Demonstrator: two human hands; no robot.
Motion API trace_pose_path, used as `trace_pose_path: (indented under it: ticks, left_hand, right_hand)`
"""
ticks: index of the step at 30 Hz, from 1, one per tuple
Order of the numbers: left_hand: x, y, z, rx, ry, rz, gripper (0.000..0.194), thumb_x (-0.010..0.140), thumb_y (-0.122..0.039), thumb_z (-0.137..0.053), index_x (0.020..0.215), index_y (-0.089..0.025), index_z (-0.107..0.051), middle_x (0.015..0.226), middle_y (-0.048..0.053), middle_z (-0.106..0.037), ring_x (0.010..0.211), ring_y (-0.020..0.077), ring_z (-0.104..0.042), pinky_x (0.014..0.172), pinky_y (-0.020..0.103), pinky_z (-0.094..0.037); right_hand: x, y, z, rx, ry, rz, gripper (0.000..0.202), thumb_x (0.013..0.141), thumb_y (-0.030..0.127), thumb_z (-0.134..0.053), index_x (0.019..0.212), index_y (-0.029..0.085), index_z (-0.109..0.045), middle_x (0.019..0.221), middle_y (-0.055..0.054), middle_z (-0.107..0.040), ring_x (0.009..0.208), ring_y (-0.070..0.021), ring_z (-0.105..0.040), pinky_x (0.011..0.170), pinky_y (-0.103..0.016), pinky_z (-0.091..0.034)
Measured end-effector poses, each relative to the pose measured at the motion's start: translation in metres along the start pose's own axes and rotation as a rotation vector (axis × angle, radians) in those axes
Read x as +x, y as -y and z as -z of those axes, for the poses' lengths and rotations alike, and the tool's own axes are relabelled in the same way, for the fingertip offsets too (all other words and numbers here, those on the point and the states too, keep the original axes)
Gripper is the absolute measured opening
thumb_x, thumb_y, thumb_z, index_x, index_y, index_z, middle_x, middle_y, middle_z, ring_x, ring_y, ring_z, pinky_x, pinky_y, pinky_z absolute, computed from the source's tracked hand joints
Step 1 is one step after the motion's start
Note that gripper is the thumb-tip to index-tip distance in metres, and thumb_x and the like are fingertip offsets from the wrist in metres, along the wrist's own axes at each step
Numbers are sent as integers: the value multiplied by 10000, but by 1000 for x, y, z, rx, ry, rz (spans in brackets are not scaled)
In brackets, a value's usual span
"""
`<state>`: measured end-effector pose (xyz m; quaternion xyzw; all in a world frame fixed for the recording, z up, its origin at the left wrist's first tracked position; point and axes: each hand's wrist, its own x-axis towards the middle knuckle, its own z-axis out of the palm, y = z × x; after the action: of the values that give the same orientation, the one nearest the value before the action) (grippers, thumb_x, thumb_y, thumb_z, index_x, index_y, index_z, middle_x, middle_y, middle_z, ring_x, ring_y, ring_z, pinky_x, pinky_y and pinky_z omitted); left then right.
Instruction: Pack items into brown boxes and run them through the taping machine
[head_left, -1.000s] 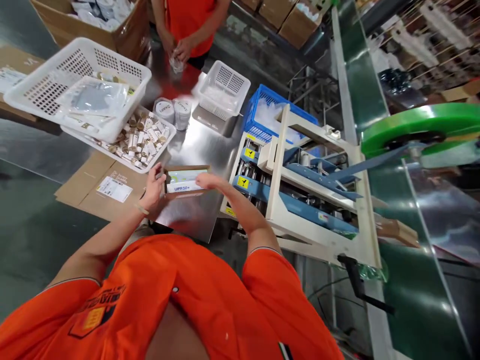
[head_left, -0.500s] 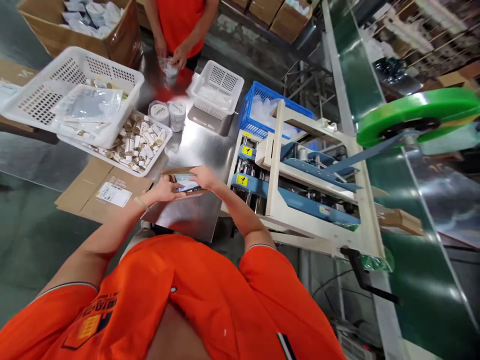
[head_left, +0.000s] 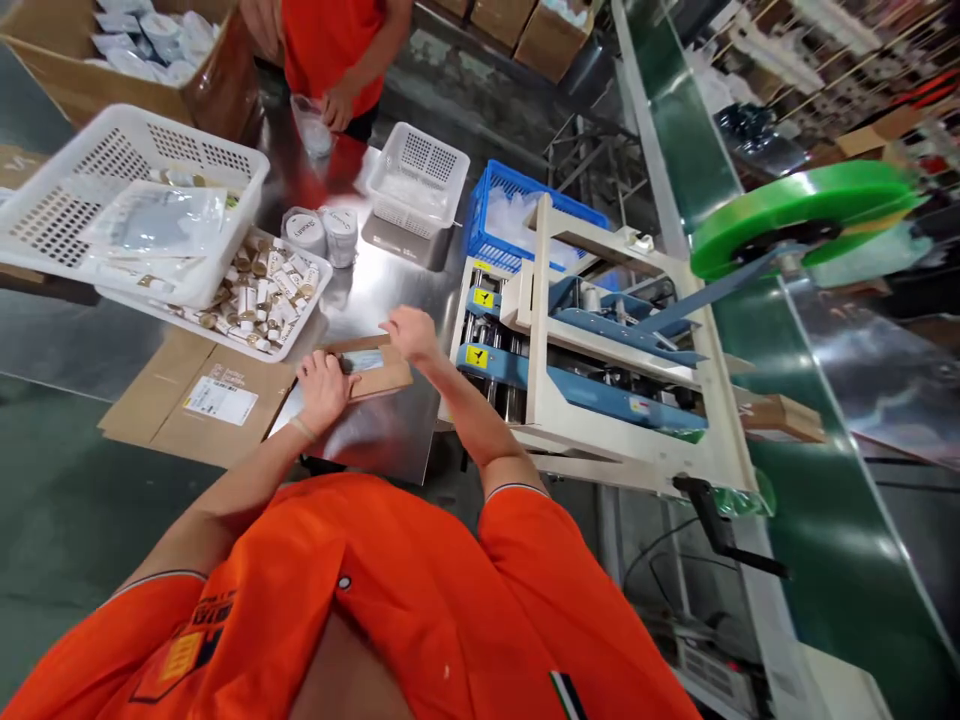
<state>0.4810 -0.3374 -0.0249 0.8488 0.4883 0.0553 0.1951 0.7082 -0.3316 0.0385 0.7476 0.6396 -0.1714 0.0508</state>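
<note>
Your left hand [head_left: 325,388] is at the left end of a small cardboard carton [head_left: 390,379], its grip clasping that end with the thumb along the near side. Your right hand [head_left: 412,334] is at the carton's far right corner, fingers curled; you cannot tell from here whether this grip pinches the cardboard. The carton lies in front of you on the metal bench [head_left: 382,442], near its edge, and a pale packet [head_left: 364,360] shows inside it.

To the left, a flattened cardboard sheet [head_left: 166,425] with 1 white label sits partly under a white tray [head_left: 306,320] of small bottles [head_left: 264,300]. A larger perforated basket [head_left: 56,228] overlaps that tray. Beyond the carton stand 2 round containers [head_left: 341,236], side by side, and a smaller white basket [head_left: 429,155]. Across from you, a co-worker's hand [head_left: 339,106] is beside a clear bag [head_left: 311,125]. To your right stands a taping machine [head_left: 540,320].
</note>
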Motion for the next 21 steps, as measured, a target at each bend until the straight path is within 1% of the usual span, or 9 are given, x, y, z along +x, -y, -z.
trace_pose_path:
  ticks: [1, 3, 5, 7, 9, 11, 15, 18, 21]
  left_hand:
    - [-4, 1, -4, -17, -20, 0, 632, 1063, -530, -616, 1410, -5, -672, 1535, 399, -570, 1454, 539, -522, 1204, 711, -365]
    - [-7, 5, -9, -43, -57, -30, 723, 1061, -563, -621, 1543, -24, -604, 1668, 389, -470, 1579, 535, -414, 1291, 732, -234]
    - [-3, 9, -6, -24, -97, -86, 866, 1060, -617, -601, 1683, -29, -471, 1770, 369, -351, 1687, 524, -258, 1339, 733, -123]
    - [3, 12, 0, 42, -63, -151, 969, 1066, -658, -557, 1742, 8, -363, 1803, 371, -285, 1728, 530, -143, 1344, 754, -63]
    - [8, 13, 6, 118, 48, -205, 1030, 1065, -697, -521, 1744, 53, -332, 1784, 394, -304, 1720, 561, -137, 1326, 795, -44]
    - [7, 12, 9, 180, 149, -233, 1130, 1028, -767, -536, 1728, 96, -332, 1746, 430, -342, 1691, 608, -183, 1305, 827, -63]
    - [0, 10, 4, 254, 168, -248, 1308, 936, -831, -647, 1685, 184, -306, 1675, 481, -385, 1631, 625, -292, 1325, 734, -210]
    - [15, 7, -3, 248, 145, -277, 1270, 950, -796, -666, 1663, 195, -315, 1603, 453, -466, 1551, 574, -408, 1315, 643, -303]
    - [63, -12, -10, 261, 127, -335, 1256, 955, -767, -702, 1658, 191, -298, 1579, 436, -482, 1517, 551, -429, 1303, 638, -309]
  right_hand:
    - [-1, -6, 1, -1, -61, 28, 602, 1102, 539, -619, 1489, 82, -687, 1492, -234, -687, 1431, -369, -597, 1188, -429, -454]
    - [-11, -16, -9, -19, -20, 121, 923, 950, 662, -808, 1640, 102, -558, 1698, -255, -520, 1616, -441, -416, 1312, -521, -359]
    - [-27, -21, -32, -54, 102, 183, 1234, 768, 710, -953, 1720, 103, -457, 1809, -276, -356, 1693, -511, -266, 1355, -612, -295]
    - [-45, -23, -61, -61, 138, 179, 1422, 680, 732, -999, 1776, 97, -353, 1859, -299, -209, 1719, -560, -156, 1356, -692, -259]
    - [-57, -25, -86, -21, 103, 152, 1504, 670, 734, -1006, 1810, 100, -257, 1873, -313, -114, 1731, -572, -75, 1352, -739, -231]
    - [-59, -31, -103, 56, 50, 157, 1471, 709, 704, -999, 1818, 110, -237, 1876, -307, -110, 1746, -538, -48, 1367, -725, -212]
    - [-50, -47, -122, 286, -56, 198, 1370, 756, 601, -1005, 1808, 113, -276, 1860, -281, -218, 1766, -434, -118, 1422, -585, -206]
    - [-57, -56, -141, 433, -229, -85, 1365, 805, 530, -983, 1820, 88, -186, 1848, -312, -210, 1761, -406, -171, 1414, -538, -254]
    - [-79, -56, -170, 469, -327, -543, 1183, 934, 467, -876, 1791, 9, -201, 1789, -376, -292, 1710, -419, -299, 1370, -539, -332]
